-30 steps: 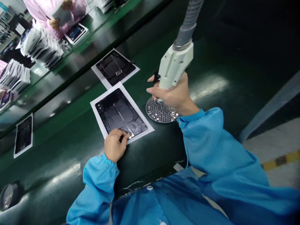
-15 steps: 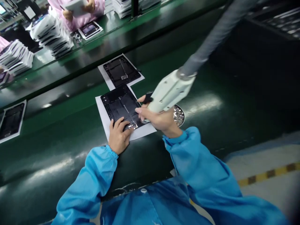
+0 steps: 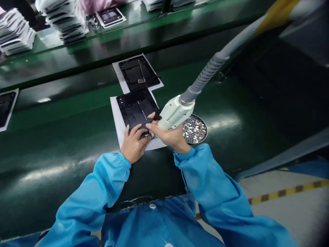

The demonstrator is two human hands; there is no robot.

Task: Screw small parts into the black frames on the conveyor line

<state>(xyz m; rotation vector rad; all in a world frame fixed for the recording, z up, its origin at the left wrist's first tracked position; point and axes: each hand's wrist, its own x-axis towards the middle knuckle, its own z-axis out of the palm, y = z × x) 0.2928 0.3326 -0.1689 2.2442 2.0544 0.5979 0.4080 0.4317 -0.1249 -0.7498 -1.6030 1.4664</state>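
Observation:
A black tablet-like housing (image 3: 135,111) lies on a white sheet (image 3: 117,118) in front of me, with a small circuit board near its lower edge. My left hand (image 3: 135,142) rests on the lower part of the housing, its fingers apart and bent, fingertips by the board. My right hand (image 3: 171,135) is wrapped round a pale handheld tool (image 3: 173,113) with a ribbed grey hose (image 3: 205,73). The tool slants down to the lower right of the housing; its tip is hidden by my fingers. Just right of this hand sits a round dish (image 3: 194,129) of small shiny metal pieces.
Behind lies a second black housing (image 3: 138,70) on white paper, and a third (image 3: 7,104) is at the far left. A raised green ledge (image 3: 102,49) runs across the back, bearing stacks of sheeted parts (image 3: 64,20). Someone's pink sleeve (image 3: 96,5) shows there.
My view has shifted, so the ledge sits higher. The tool's body has swung left and lower, uncovering more of the dish. My two hands are closer together over the housing's lower edge.

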